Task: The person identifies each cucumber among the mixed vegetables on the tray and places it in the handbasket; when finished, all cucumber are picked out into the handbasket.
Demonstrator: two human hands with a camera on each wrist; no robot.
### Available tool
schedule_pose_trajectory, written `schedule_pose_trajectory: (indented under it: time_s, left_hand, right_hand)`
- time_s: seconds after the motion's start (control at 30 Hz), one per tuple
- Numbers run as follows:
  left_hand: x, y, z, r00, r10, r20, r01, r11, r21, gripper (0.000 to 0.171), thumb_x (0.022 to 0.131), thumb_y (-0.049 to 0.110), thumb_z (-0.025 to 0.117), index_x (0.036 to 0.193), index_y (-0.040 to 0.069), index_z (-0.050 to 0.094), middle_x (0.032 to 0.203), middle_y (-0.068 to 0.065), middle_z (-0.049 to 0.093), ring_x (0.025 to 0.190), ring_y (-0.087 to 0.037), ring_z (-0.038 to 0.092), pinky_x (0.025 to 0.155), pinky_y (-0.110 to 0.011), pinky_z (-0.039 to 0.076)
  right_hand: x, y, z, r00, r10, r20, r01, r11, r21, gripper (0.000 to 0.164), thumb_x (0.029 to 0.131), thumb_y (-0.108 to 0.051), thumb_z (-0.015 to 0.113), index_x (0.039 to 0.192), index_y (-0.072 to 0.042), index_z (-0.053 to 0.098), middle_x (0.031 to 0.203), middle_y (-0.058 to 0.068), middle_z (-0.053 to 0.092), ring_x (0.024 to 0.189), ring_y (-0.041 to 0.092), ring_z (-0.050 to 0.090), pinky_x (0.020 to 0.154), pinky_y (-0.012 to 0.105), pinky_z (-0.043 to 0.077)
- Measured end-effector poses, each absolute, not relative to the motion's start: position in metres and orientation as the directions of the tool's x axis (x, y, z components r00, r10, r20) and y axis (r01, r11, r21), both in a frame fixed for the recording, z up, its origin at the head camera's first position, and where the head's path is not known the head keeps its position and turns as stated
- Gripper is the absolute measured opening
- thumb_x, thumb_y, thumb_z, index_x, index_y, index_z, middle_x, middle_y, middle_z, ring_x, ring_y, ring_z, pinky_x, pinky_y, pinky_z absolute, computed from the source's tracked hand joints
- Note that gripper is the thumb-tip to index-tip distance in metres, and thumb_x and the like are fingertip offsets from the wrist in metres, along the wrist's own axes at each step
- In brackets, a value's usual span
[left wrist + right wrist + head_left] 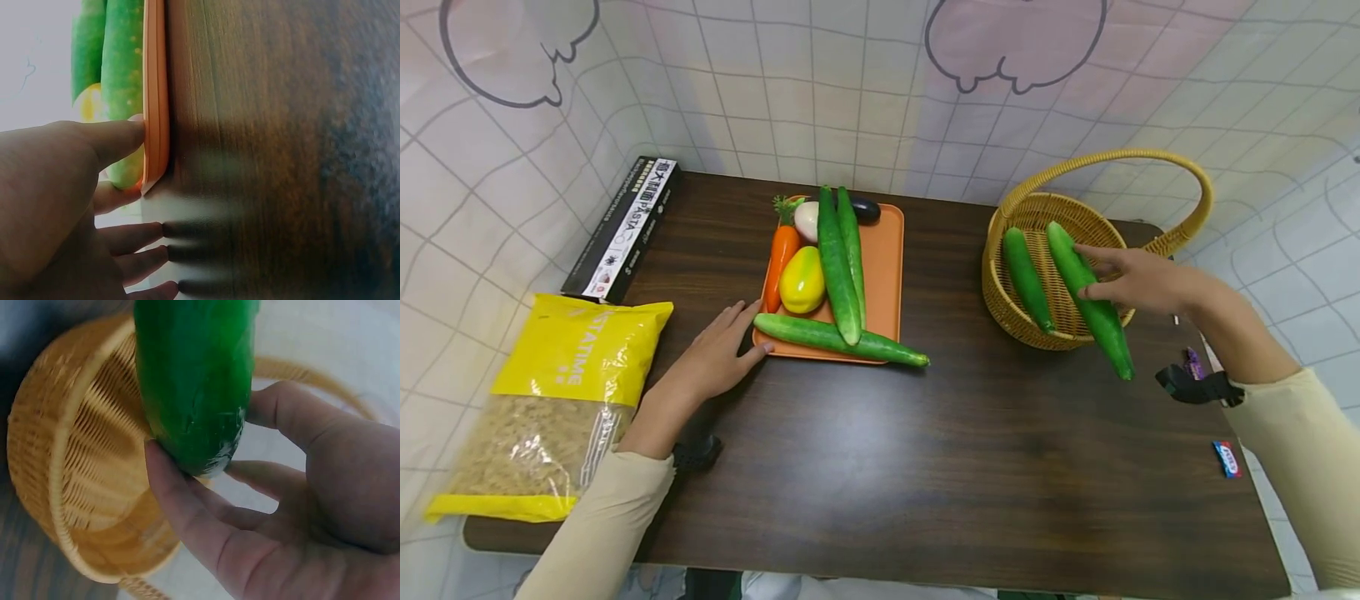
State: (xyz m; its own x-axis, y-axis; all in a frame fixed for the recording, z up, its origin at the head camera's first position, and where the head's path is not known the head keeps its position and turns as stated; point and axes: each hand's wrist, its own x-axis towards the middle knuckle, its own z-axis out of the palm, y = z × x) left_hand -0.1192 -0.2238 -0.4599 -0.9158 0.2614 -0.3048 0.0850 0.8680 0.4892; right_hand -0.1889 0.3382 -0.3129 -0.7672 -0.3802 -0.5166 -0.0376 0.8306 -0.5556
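Observation:
My right hand [1131, 277] grips a long green cucumber [1103, 327], thumb and fingers to either side of it, at the right part of the wicker basket [996, 287]. The cucumber's near end reaches past the basket's front rim. Another cucumber [1027, 275] leans inside, to the left. My left hand [711, 354] touches the near left corner of the orange tray [883, 267], its fingers spread and fairly straight. The thumb [122, 139] lies at the tray's rim. One cucumber [842, 337] lies across the tray's front edge, its right end overhanging; two more [837, 262] lie lengthwise.
Also on the tray are a carrot [782, 258], a yellow pepper [802, 281], a white rounded vegetable [807, 221] and an eggplant [867, 211]. A yellow pasta bag [561, 400] and black pasta box [621, 229] occupy the left. Small wrapped packets [1227, 459] lie near the right edge.

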Motion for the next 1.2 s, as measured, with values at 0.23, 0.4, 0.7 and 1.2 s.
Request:
schedule_pose_trajectory:
  time_s: [0.23,0.4,0.7,1.2]
  left_hand:
    - [-0.120,-0.225,-0.464,-0.920,0.259,-0.293,0.089,0.869,0.487,0.080,0.101,0.048,0.055,0.162,0.014,0.015,0.163,-0.024,0.014,0.148,-0.043,0.011,0.113,-0.065,0.015]
    - [-0.120,-0.226,-0.465,-0.915,0.266,-0.302,0.091,0.868,0.488,0.080,0.101,0.050,0.053,0.162,0.015,0.014,0.163,-0.023,0.013,0.148,-0.043,0.010,0.113,-0.066,0.015]
    - [-0.121,-0.227,-0.462,-0.913,0.252,-0.320,0.070,0.871,0.487,0.081,0.101,0.052,0.052,0.162,0.016,0.013,0.164,-0.022,0.011,0.149,-0.043,0.009,0.113,-0.066,0.015]
    - [-0.122,-0.226,-0.460,-0.911,0.254,-0.324,0.071,0.872,0.485,0.082,0.101,0.051,0.053,0.162,0.015,0.013,0.164,-0.023,0.011,0.149,-0.043,0.009,0.113,-0.066,0.014]
  right_hand:
    - [-0.228,0.337,-0.336,-0.713,-0.358,-0.603,0.036,0.840,-0.542,0.079,0.106,-0.025,0.054,0.159,-0.001,0.002,0.145,0.040,0.035,0.116,0.045,0.058,0.091,0.053,0.052]
    - [-0.243,0.330,-0.349,-0.700,-0.345,-0.625,0.026,0.863,-0.505,0.078,0.106,-0.026,0.053,0.158,0.005,0.003,0.144,0.039,0.037,0.121,0.048,0.053,0.092,0.054,0.051]
    - [-0.258,0.322,-0.363,-0.728,-0.319,-0.607,-0.009,0.889,-0.457,0.076,0.106,-0.026,0.053,0.157,0.006,0.007,0.146,0.038,0.033,0.123,0.050,0.050,0.093,0.056,0.050]
    - [-0.236,0.309,-0.337,-0.846,-0.287,-0.448,-0.101,0.914,-0.394,0.081,0.104,-0.050,0.046,0.159,0.000,0.015,0.149,0.037,0.030,0.133,0.056,0.032,0.100,0.069,0.034]
